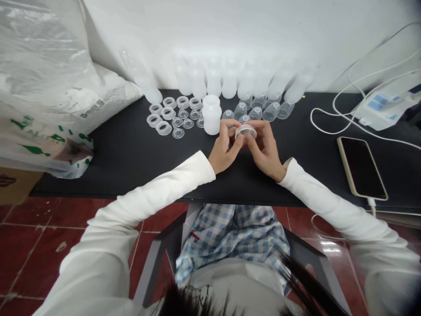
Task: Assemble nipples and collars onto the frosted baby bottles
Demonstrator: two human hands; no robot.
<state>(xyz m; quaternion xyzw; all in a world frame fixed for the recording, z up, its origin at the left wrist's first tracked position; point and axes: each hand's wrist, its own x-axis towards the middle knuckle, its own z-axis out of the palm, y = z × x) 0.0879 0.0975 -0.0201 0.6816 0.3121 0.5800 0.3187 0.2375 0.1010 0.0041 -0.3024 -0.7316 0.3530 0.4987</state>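
Both my left hand [226, 147] and my right hand [265, 147] grip one clear-white bottle collar ring [246, 128] above the table, thumbs pressed at its near side. Whether a nipple sits inside the ring is hard to make out. Just left of my hands an uncapped white baby bottle [212, 115] stands upright. Several loose collar rings [163, 128] lie to the left, with several clear silicone nipples [178, 133] beside them. Behind my hands are several clear dome caps [271, 112], partly hidden by my fingers.
Several white bottles [229, 83] line the wall at the back. Plastic bags [62, 149] bulge over the table's left end. At right are a phone [362, 166] on a charging cable, a white device [388, 103] and looped white cables [332, 129]. The black table's front edge [243, 201] is close to my lap.
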